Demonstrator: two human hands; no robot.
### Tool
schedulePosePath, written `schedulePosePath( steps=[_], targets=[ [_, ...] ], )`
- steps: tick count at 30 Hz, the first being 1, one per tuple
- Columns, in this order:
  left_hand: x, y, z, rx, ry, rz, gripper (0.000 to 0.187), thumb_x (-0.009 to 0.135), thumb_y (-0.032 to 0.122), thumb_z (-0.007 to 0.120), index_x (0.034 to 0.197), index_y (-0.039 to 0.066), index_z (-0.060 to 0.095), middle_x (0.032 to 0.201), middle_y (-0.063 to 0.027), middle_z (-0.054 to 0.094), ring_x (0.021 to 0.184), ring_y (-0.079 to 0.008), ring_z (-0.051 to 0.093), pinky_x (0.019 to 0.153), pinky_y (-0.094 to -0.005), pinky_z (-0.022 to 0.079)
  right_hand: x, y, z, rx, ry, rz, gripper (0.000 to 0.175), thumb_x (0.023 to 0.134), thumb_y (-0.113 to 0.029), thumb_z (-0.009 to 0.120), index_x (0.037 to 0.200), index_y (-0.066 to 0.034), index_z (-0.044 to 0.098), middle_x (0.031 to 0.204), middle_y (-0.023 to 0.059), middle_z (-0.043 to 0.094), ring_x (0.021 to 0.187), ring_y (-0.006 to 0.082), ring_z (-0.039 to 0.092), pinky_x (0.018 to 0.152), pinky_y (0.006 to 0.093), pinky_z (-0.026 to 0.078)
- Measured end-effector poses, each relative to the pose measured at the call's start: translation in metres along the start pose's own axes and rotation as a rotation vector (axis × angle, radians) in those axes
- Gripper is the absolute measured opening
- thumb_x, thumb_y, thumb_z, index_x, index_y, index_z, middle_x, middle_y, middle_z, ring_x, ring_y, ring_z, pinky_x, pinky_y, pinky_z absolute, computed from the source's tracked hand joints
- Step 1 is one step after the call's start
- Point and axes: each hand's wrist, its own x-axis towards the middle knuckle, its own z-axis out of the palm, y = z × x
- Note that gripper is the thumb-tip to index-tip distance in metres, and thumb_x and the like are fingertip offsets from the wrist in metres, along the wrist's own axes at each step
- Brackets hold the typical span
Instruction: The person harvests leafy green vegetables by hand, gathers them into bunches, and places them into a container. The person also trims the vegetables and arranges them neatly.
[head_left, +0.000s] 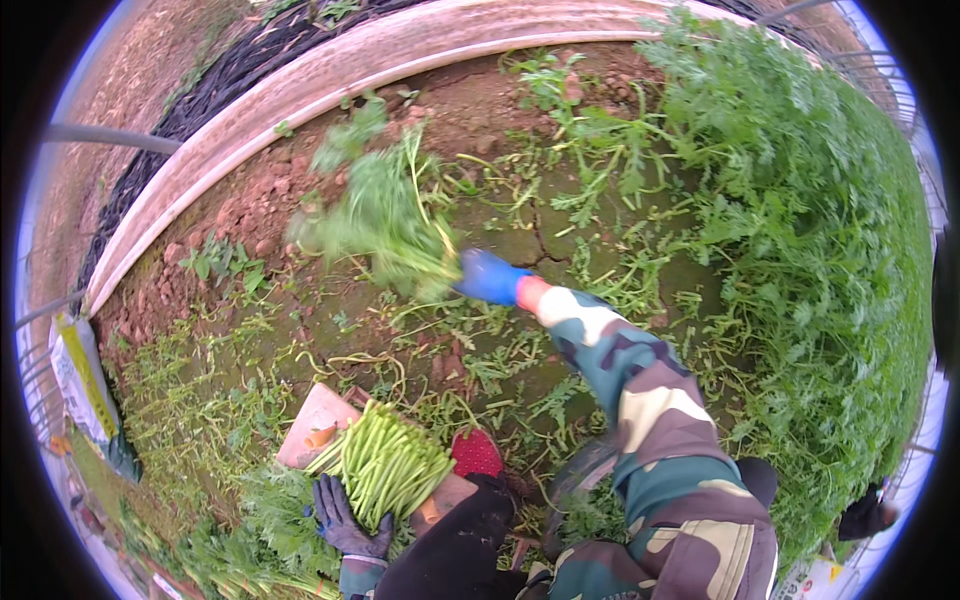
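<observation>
My right hand (489, 277), in a blue glove, is stretched out over the soil. It grips the stem ends of a bunch of leafy greens (375, 217), whose feathery leaves are blurred and point away to the left. Low in the view, my left hand (346, 517) wears a dark, soiled glove. Its fingers and thumb curve around a thick bundle of cut green stems (394, 461). That bundle lies across a pinkish board (319, 424) with orange pieces on it, beside my dark-clad leg. The bundle's leaves (281, 517) spread out below and left of the board.
Dense standing greens (802, 247) fill the right side. A pale plastic sheet edge (390, 67) borders the bed. A white and yellow bag (86, 382) stands at left. Near my feet are a red dotted shoe (477, 452) and a dark round tub (570, 480) with greens. Another person (862, 514) is at far right.
</observation>
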Motion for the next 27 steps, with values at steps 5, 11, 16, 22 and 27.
schedulePosePath(
  steps=[5,11,16,22,27],
  targets=[
    [0.003,0.004,-0.001,-0.021,0.003,-0.001,0.092,0.067,0.056,0.053,0.137,0.004,0.025,0.140,-0.0202,0.027,0.128,-0.0403,0.025,0.104,-0.0499,0.021,-0.122,0.081,-0.056,0.019,0.525,0.108,0.038,0.072,-0.013,0.065,0.107,-0.0044,0.052,0.098,0.0185,0.058,0.090,0.0321,0.056,0.076,0.0405,0.046],
    [0.005,0.012,-0.006,0.028,0.018,-0.005,0.093,0.069,0.059,0.051,0.137,0.000,0.025,0.137,-0.0226,0.030,0.126,-0.0413,0.028,0.104,-0.0481,0.022,-0.066,0.178,-0.139,0.038,1.143,0.364,0.064,0.072,-0.020,0.067,0.128,-0.0075,0.038,0.121,0.0178,0.046,0.107,0.0324,0.048,0.095,0.0399,0.039],
    [0.016,0.005,0.009,0.010,0.060,0.027,0.093,0.069,0.060,0.050,0.136,-0.001,0.026,0.136,-0.0241,0.031,0.126,-0.0416,0.029,0.104,-0.0485,0.023,0.005,0.231,-0.125,-0.298,0.788,0.214,0.023,0.082,-0.012,0.049,0.101,-0.0060,0.061,0.091,0.0187,0.061,0.083,0.0315,0.057,0.076,0.0374,0.046],
    [-0.006,0.006,0.004,0.063,0.017,-0.005,0.091,0.069,0.055,0.051,0.136,0.000,0.025,0.136,-0.0232,0.031,0.127,-0.0410,0.027,0.105,-0.0483,0.021,-0.041,0.149,-0.006,-0.224,0.431,0.189,0.035,0.084,-0.029,0.049,0.114,-0.0111,0.054,0.110,0.0144,0.057,0.102,0.0317,0.054,0.080,0.0412,0.047],
    [0.008,0.012,0.002,0.043,0.035,0.009,0.090,0.070,0.057,0.049,0.136,0.000,0.025,0.137,-0.0225,0.030,0.127,-0.0412,0.027,0.105,-0.0488,0.021,-0.046,0.143,-0.095,-0.415,0.599,0.362,0.047,0.073,-0.005,0.061,0.118,-0.0066,0.047,0.114,0.0139,0.049,0.103,0.0283,0.051,0.095,0.0412,0.035]
  ],
)
